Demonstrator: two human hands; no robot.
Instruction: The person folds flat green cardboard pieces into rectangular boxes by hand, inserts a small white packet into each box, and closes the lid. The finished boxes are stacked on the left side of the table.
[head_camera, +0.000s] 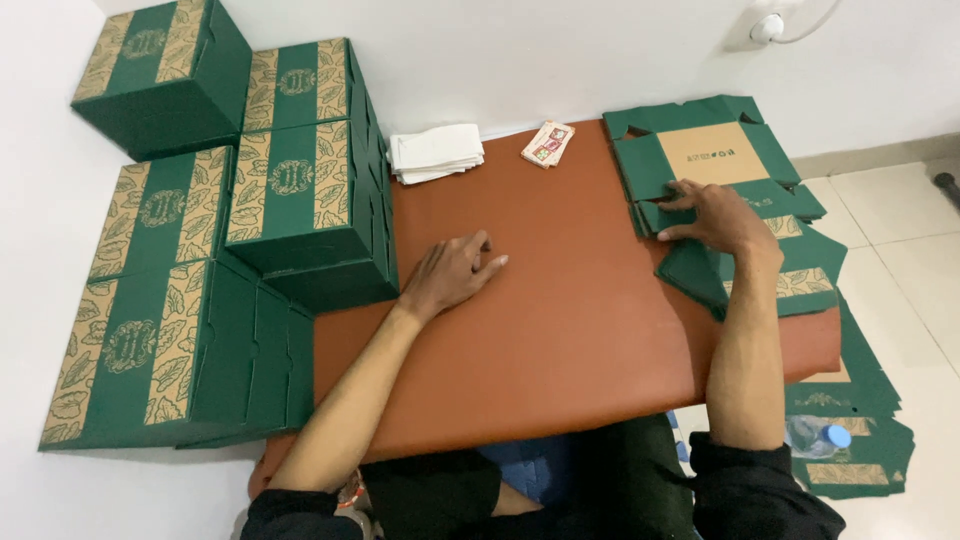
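The right hand (715, 215) presses spread fingers on a flat green cardboard box blank (705, 160) at the smooth brown surface's (560, 330) far right, grasping nothing; the left hand (455, 272) rests loosely curled, released.

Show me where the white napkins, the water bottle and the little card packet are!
white napkins (435, 152), head view, middle of the top of the stack.
water bottle (818, 436), head view, its clear body beside the blue cap.
little card packet (547, 144), head view, its printed top face.

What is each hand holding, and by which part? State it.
Left hand rests empty on the table. Right hand presses the flat green carton blanks at their near edge.
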